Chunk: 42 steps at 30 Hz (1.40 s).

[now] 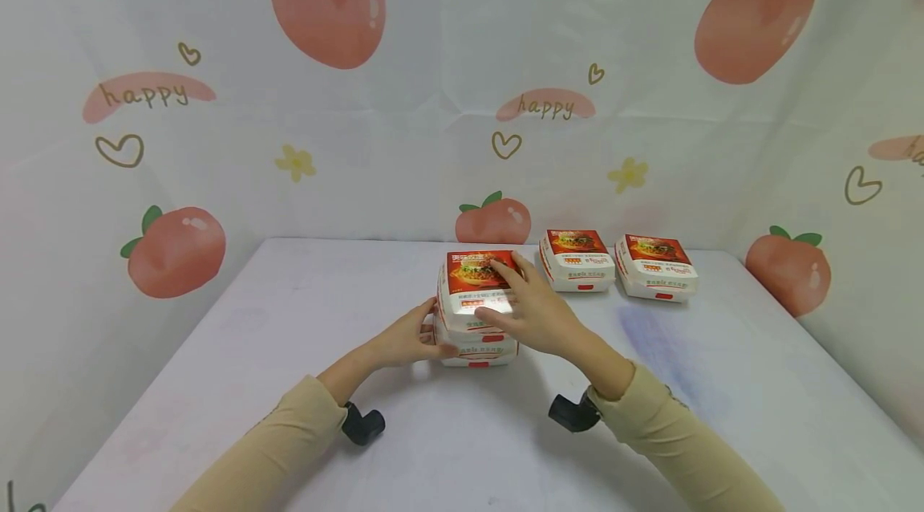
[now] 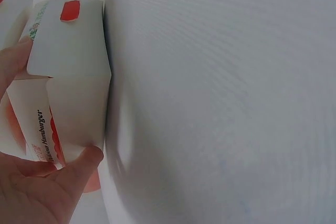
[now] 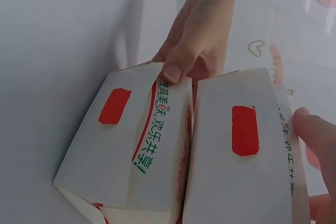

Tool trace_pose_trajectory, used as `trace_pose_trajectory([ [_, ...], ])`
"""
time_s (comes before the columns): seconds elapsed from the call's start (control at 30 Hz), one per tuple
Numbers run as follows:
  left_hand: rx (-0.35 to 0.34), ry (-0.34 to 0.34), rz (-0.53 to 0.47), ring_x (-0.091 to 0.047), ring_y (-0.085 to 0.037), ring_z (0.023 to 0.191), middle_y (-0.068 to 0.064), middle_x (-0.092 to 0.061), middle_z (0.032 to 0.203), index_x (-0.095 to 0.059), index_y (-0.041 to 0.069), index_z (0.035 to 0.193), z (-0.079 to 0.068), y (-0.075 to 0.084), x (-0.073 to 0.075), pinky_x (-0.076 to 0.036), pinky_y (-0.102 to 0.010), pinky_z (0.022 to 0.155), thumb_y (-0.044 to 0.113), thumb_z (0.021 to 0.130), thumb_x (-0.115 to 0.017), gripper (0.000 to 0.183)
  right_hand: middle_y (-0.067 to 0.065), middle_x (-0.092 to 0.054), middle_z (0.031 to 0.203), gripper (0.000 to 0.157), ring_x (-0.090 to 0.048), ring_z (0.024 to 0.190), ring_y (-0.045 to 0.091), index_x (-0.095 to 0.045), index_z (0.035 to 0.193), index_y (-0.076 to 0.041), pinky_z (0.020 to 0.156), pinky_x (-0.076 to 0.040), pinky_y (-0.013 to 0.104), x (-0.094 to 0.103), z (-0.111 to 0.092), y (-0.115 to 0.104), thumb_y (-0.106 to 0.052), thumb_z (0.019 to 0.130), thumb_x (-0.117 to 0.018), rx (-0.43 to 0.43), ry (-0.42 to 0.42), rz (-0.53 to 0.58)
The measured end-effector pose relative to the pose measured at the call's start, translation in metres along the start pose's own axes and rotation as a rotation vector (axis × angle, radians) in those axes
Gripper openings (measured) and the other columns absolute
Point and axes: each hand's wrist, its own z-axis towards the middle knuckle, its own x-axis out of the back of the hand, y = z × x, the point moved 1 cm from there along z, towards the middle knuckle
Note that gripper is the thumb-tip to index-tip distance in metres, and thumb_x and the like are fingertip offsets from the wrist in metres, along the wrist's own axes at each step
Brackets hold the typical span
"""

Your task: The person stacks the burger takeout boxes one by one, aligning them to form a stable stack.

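Two white paper hamburger boxes are stacked in the middle of the table. The upper box [image 1: 465,306] has a red burger picture on its lid, and the lower box [image 1: 472,353] shows a red front tab. My left hand [image 1: 400,338] grips the lower box at its left side, its thumb on the front, as the right wrist view also shows. Over the upper box's right side lies my right hand [image 1: 537,311], fingers spread and touching the lid. In the right wrist view, the upper box [image 3: 226,177] sits slightly askew on the lower box [image 3: 113,150].
Two more matching boxes, a nearer-to-centre one [image 1: 577,275] and a right one [image 1: 658,281], stand side by side at the back right of the white table [image 1: 346,287]. Behind rises a white curtain [image 1: 433,30] printed with peaches.
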Motion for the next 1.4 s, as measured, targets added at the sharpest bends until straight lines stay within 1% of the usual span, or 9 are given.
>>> trace_pose_trajectory([
  [0.13, -0.007, -0.005, -0.009, -0.046, -0.040, 0.128, -0.015, -0.041, 0.141, -0.016, 0.006, 0.148, 0.0008, -0.0005, -0.0003, -0.047, -0.044, 0.101, 0.019, 0.080, -0.073, 0.090, 0.017, -0.019, 0.154, 0.079, -0.025, 0.140, 0.041, -0.033, 0.145, -0.017, 0.103, -0.037, 0.061, -0.0011, 0.0003, 0.0005, -0.054, 0.082, -0.062, 0.004, 0.016, 0.006],
  [0.33, -0.011, -0.006, -0.002, -0.045, -0.042, 0.128, -0.015, -0.041, 0.141, -0.018, 0.006, 0.148, 0.0013, -0.0009, 0.0002, -0.046, -0.045, 0.102, 0.020, 0.080, -0.073, 0.088, 0.016, -0.021, 0.153, 0.080, -0.019, 0.142, 0.042, -0.035, 0.145, -0.018, 0.103, -0.038, 0.061, -0.0026, 0.0011, 0.0003, -0.056, 0.081, -0.063, 0.004, 0.042, 0.007],
  [0.43, -0.006, -0.001, 0.001, -0.045, -0.042, 0.128, -0.015, -0.041, 0.141, -0.018, 0.006, 0.147, 0.0012, -0.0009, 0.0005, -0.046, -0.046, 0.102, 0.020, 0.080, -0.073, 0.088, 0.016, -0.022, 0.152, 0.080, -0.022, 0.141, 0.042, -0.035, 0.144, -0.017, 0.102, -0.039, 0.060, -0.0027, 0.0015, -0.0001, -0.056, 0.080, -0.063, 0.003, 0.053, 0.003],
  [0.67, -0.002, 0.008, 0.023, -0.044, -0.043, 0.128, -0.015, -0.042, 0.142, -0.020, 0.006, 0.147, 0.0021, -0.0029, 0.0009, -0.044, -0.048, 0.103, 0.022, 0.080, -0.073, 0.087, 0.017, -0.023, 0.152, 0.081, -0.019, 0.141, 0.042, -0.036, 0.143, -0.016, 0.103, -0.039, 0.060, -0.0031, 0.0028, -0.0017, -0.056, 0.079, -0.064, -0.009, 0.069, -0.005],
  [0.83, -0.007, 0.007, 0.020, -0.045, -0.043, 0.128, -0.015, -0.043, 0.141, -0.021, 0.007, 0.147, 0.0016, -0.0024, 0.0006, -0.044, -0.047, 0.103, 0.021, 0.080, -0.073, 0.086, 0.017, -0.023, 0.152, 0.081, -0.025, 0.139, 0.041, -0.037, 0.143, -0.015, 0.103, -0.039, 0.059, -0.0040, 0.0035, -0.0023, -0.057, 0.079, -0.064, -0.012, 0.077, -0.007],
  [1.03, 0.001, 0.009, 0.029, -0.045, -0.042, 0.128, -0.015, -0.044, 0.141, -0.021, 0.008, 0.147, 0.0008, -0.0018, 0.0006, -0.044, -0.048, 0.103, 0.023, 0.080, -0.073, 0.086, 0.017, -0.025, 0.151, 0.082, -0.036, 0.134, 0.036, -0.037, 0.143, -0.014, 0.102, -0.042, 0.055, -0.0051, 0.0044, -0.0025, -0.056, 0.078, -0.065, -0.008, 0.097, -0.011],
  [1.4, -0.004, 0.010, 0.031, -0.046, -0.042, 0.127, -0.015, -0.045, 0.139, -0.022, 0.008, 0.146, -0.0002, -0.0001, -0.0002, -0.045, -0.048, 0.103, 0.023, 0.080, -0.073, 0.085, 0.019, -0.025, 0.150, 0.082, -0.035, 0.135, 0.037, -0.037, 0.143, -0.014, 0.102, -0.042, 0.054, -0.0062, 0.0040, -0.0034, -0.056, 0.078, -0.066, -0.009, 0.108, -0.001],
])
